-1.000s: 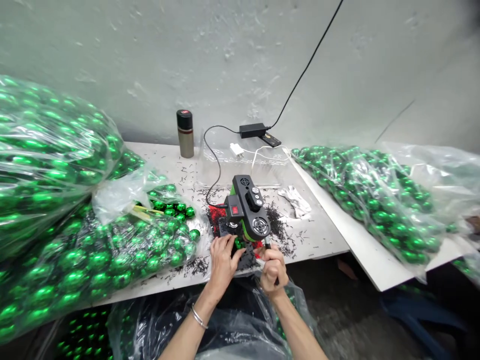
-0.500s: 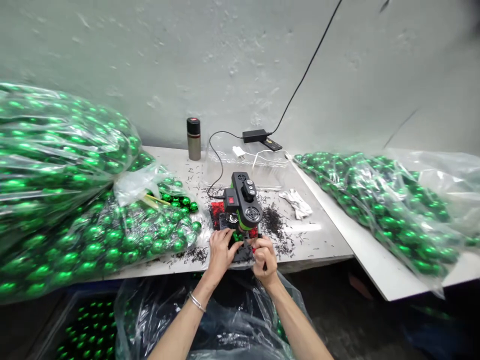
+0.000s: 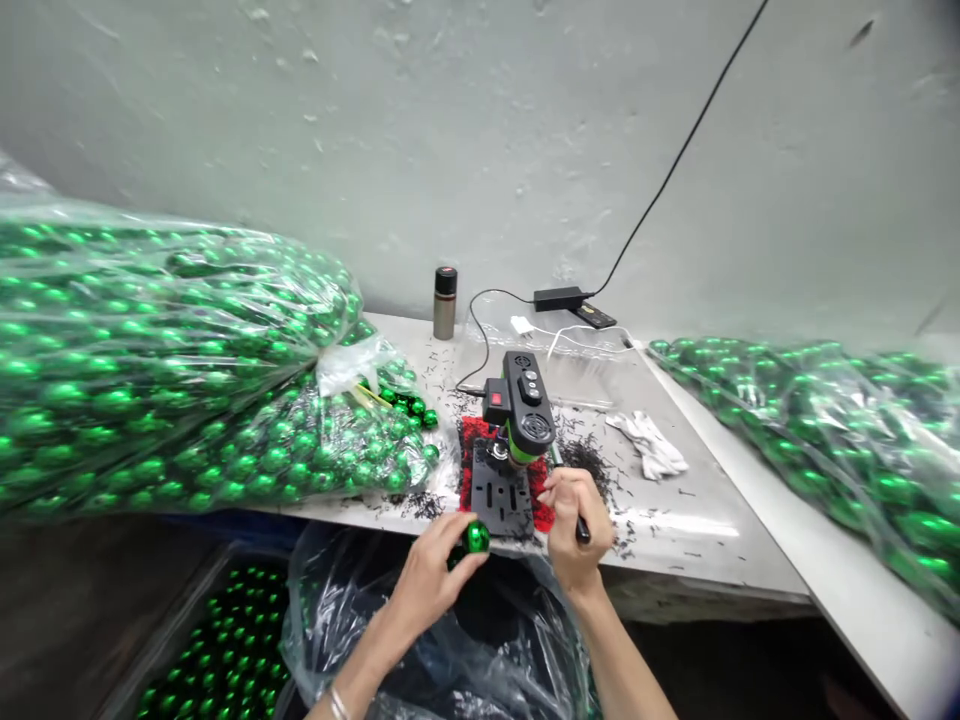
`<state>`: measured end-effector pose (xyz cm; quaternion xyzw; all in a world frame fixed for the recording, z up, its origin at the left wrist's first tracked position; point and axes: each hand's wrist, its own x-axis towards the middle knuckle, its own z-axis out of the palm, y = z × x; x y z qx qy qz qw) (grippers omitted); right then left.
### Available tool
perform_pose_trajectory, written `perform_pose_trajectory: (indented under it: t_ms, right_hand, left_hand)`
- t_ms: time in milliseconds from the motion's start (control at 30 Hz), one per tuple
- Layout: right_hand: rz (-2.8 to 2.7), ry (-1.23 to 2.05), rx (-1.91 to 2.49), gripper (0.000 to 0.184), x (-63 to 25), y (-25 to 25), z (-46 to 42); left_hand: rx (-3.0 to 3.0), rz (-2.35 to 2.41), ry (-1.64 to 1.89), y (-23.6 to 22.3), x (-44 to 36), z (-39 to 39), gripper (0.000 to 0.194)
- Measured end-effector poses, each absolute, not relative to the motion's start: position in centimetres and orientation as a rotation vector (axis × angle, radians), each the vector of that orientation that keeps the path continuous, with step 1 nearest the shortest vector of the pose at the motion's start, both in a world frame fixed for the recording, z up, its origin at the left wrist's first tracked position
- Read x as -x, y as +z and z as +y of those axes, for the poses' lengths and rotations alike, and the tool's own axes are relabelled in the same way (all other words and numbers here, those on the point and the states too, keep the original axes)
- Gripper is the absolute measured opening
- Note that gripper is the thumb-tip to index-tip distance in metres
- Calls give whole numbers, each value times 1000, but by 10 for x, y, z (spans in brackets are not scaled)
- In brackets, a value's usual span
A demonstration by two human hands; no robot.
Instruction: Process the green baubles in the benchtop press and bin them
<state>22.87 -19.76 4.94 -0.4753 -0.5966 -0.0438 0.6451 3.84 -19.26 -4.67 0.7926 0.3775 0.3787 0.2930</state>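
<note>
A shiny green ball (image 3: 477, 537) is pinched by the fingers (image 3: 452, 526) of the left hand (image 3: 429, 572) near the slotted black metal plate (image 3: 501, 514); a black-handled lever (image 3: 583, 531) is gripped by the right hand (image 3: 577, 535).

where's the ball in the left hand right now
In the head view, the green ball is between the left hand's thumb and fingers, near the slotted black plate's near-left corner, left of the right hand.
</note>
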Motion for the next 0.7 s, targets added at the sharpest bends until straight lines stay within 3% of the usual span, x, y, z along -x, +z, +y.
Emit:
perform_pose_trajectory:
  t_ms: [133,333,500,700]
  right_hand:
    - [-1382,-126,1077,26,-228,43,-198]
    - [-1334,-114,1067,27,-227,39,-196]
    - [-1348,-127,1074,27,-225,37,-196]
    - [-1338,-132,1099,27,-223,37,-198]
  left_hand:
    - [-2277,980,931,-54,-13,-207,48]
    - [-2378,1354,1174,-12,-12,-117,29]
    - [-2443,1768,473,16,-34,-27,25]
    - [-2380,1694,395,9,-55,-4,11]
